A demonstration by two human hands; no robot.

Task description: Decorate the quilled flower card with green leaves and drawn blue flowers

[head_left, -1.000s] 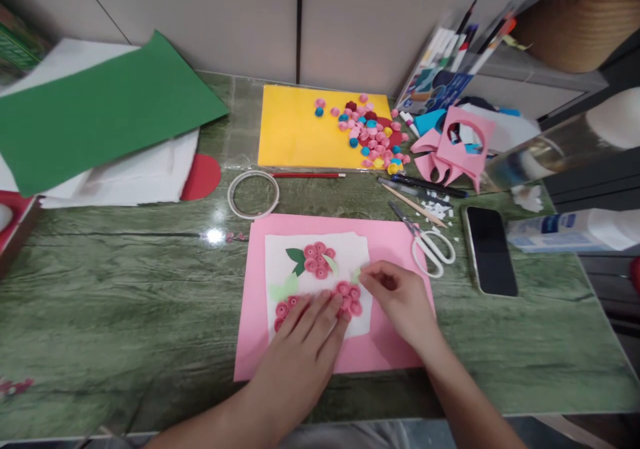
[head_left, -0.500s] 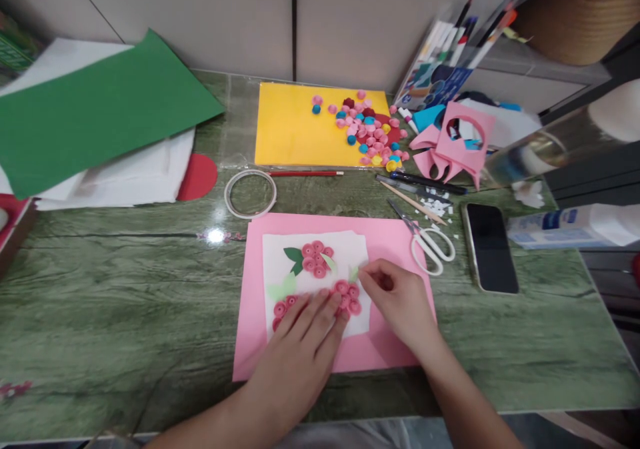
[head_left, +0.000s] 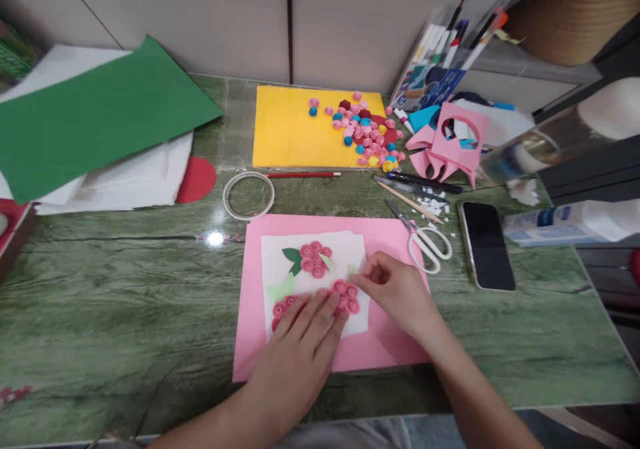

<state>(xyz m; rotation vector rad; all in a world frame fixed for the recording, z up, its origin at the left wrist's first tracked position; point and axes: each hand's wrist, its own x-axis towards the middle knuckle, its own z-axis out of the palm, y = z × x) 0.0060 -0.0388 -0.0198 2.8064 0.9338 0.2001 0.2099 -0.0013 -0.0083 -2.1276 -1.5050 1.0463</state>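
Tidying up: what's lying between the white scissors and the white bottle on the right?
A dark phone lies flat between the scissors and the bottle, in the head view.

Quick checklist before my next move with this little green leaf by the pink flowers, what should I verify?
1. Left hand lies flat on the white paper, pinning it: ok.
2. Right hand pinches the light green leaf at its fingertips: ok.
3. Light green leaf sits right beside the lower right flower cluster: ok.
4. Glue under the light green leaf: cannot tell.
5. Upper flower cluster uncovered by either hand: ok.
6. Lower left flower cluster free of fingers: not ok, partly covered.
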